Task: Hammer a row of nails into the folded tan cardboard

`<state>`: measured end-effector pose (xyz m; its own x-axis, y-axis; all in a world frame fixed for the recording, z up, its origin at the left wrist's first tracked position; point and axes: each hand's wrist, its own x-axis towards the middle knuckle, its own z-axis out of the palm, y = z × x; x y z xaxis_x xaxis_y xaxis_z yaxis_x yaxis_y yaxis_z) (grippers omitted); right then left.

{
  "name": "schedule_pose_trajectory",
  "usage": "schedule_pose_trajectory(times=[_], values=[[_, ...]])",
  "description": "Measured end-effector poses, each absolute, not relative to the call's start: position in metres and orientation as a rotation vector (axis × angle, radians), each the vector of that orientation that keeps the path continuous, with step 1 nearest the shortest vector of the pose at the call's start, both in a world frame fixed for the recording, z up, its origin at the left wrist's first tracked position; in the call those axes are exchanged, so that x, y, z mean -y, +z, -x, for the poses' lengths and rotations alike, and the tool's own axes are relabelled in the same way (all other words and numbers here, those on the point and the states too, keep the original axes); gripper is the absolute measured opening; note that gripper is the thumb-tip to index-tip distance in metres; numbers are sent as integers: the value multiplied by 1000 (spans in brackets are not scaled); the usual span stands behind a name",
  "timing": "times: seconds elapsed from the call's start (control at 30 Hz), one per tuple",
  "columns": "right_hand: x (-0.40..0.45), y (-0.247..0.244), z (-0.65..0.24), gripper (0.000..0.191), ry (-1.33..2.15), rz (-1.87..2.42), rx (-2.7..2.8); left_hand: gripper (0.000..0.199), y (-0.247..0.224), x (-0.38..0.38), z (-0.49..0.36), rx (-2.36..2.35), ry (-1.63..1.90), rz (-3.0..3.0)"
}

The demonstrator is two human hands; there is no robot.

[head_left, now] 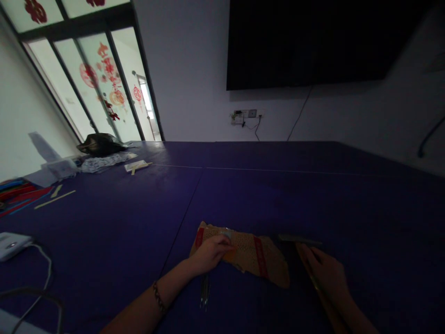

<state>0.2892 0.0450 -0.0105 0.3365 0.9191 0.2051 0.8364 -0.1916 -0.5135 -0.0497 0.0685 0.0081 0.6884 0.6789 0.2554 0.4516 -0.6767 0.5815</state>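
Observation:
A brown piece of cardboard with red tape bands lies on the purple table in front of me. My left hand rests on its left part, fingers pinched together. Just beneath the fingertips is a small orange patch, and a pale, shiny bit shows beyond the knuckles. What the pinch holds is too dark to make out. To the right of the cardboard, my right hand is closed around the wooden handle of a hammer, its dark metal head pointing away from me. Several thin metal rods lie beside my left wrist.
The purple table reaches to the wall. At left lie red and blue strips, wooden sticks, a white device with a cable, and a black bag. A small white box sits farther back.

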Motion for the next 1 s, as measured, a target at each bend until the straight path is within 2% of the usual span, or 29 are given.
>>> schedule_pose_trajectory(times=[0.57, 1.0], values=[[-42, -5, -285, 45, 238, 2036, 1540, 35, 7, -69, 51, -873, 638, -2435], [-42, -4, -286, 45, 254, 2026, 1542, 35, 6, -69, 50, -884, 643, -2446]])
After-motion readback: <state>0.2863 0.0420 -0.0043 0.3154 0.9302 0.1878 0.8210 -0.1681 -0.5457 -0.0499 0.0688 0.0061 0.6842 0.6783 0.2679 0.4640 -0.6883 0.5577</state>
